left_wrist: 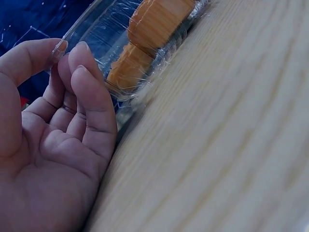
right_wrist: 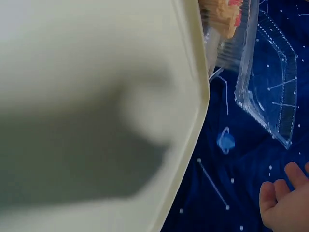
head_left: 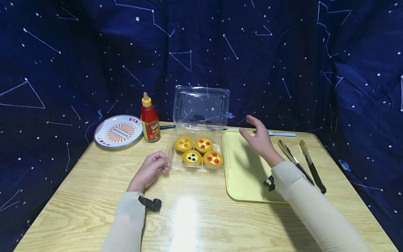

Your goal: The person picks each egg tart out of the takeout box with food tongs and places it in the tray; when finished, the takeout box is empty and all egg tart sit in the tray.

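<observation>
A clear plastic clamshell box point(head_left: 198, 164) stands with its lid point(head_left: 201, 106) raised, holding several egg tarts point(head_left: 192, 157) topped with red, blue or orange pieces. At its left front corner, my left hand point(head_left: 151, 171) pinches the box's rim between thumb and fingers, which the left wrist view shows closely. My right hand point(head_left: 259, 140) is held in the air over the yellow tray point(head_left: 245, 178), thumb and fingers spread apart with nothing between them. Only a few of its fingertips point(right_wrist: 294, 176) show in the right wrist view, at the lower right.
Left of the box stand a red sauce bottle point(head_left: 150, 120) with a yellow cap and a white patterned plate point(head_left: 105, 129). Metal tongs with black handles point(head_left: 311, 168) lie right of the tray. A light blue-handled utensil point(head_left: 283, 134) lies behind it, near the dark starry curtain point(head_left: 252, 52).
</observation>
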`<state>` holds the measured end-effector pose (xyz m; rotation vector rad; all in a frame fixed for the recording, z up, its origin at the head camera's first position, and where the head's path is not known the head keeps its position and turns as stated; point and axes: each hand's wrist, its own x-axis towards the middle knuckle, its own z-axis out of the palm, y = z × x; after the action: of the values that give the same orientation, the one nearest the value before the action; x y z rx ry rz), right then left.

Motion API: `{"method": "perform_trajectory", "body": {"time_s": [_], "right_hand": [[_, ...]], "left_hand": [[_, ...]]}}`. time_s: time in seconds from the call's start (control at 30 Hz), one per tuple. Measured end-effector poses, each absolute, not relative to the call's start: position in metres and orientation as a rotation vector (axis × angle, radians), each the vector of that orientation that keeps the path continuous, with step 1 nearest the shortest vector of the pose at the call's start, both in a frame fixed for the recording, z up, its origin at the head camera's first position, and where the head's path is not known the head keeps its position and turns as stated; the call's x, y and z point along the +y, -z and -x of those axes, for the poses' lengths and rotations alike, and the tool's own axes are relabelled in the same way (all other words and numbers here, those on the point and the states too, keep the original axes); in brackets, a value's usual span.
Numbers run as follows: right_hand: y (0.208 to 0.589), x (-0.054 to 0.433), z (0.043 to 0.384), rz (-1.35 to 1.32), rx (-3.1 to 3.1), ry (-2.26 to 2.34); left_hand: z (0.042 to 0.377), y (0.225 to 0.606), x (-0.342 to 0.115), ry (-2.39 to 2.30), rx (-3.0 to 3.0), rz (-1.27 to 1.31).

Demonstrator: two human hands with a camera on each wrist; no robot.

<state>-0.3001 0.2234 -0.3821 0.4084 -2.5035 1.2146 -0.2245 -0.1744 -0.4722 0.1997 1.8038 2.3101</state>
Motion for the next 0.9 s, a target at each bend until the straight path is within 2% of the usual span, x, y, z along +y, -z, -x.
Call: {"method": "perform_trajectory", "body": {"time_s": [0.3, 0.6, 0.9], "right_hand": [[0.378, 0.269, 0.271, -0.453, -2.604, -1.041], [0.373, 0.31, 0.242, -0.367, -2.676, -0.945], [0.381, 0.35, 0.228, -0.284, -2.724, -0.793]], "left_hand": [[0.225, 0.471, -0.175, -2.311, 1.823, -0.18], [0.224, 0.47, -0.173, -2.284, 1.848, -0.203], [0.224, 0.47, -0.174, -2.264, 1.867, -0.199]]}}
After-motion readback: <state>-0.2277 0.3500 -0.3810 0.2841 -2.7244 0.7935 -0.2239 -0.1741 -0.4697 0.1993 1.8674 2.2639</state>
